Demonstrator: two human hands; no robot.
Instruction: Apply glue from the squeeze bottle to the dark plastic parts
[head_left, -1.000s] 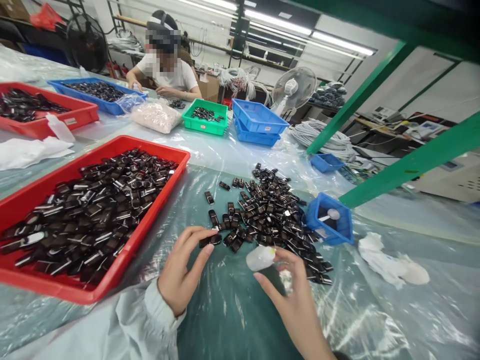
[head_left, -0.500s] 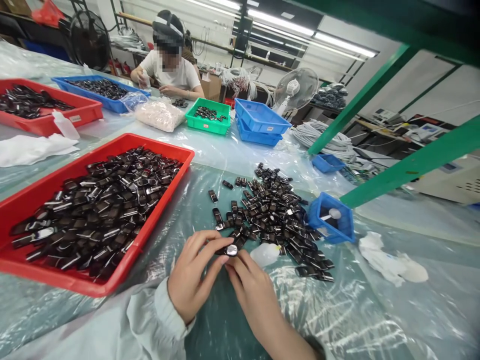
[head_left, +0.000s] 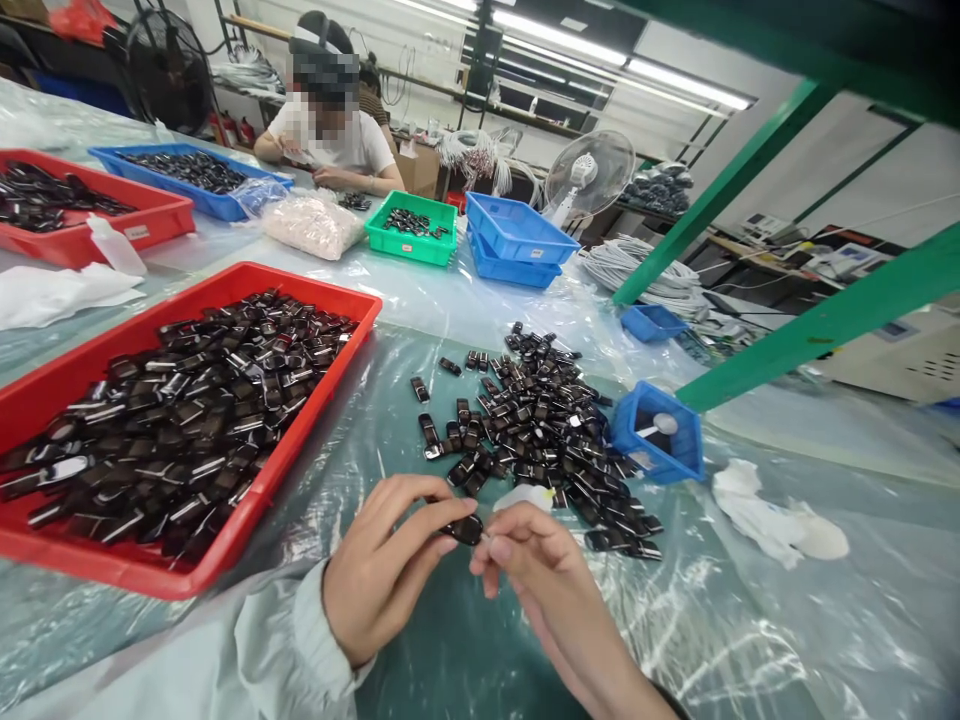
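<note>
Between the thumb and fingers of my left hand is a small glossy black oblong piece, its rounded end pointing right. My right hand is closed in a pinch at that end; a tiny pale bit shows at the fingertips, too small to name. Just behind the right fingers lies a white squeeze bottle with a yellowish tip, partly hidden. Beyond both hands spreads a loose pile of similar black pieces on the plastic-covered table.
A red tray full of black pieces stands at left. Right of the pile sits a small blue bin holding a spoon-like item, with crumpled white tissue nearby. Green posts cross the right side. A co-worker sits across the table.
My right hand has turned and shifted right and up, from under the black piece to a pinch at its end. The piece's bright whitish face has turned dark. The camera view shifted slightly.
</note>
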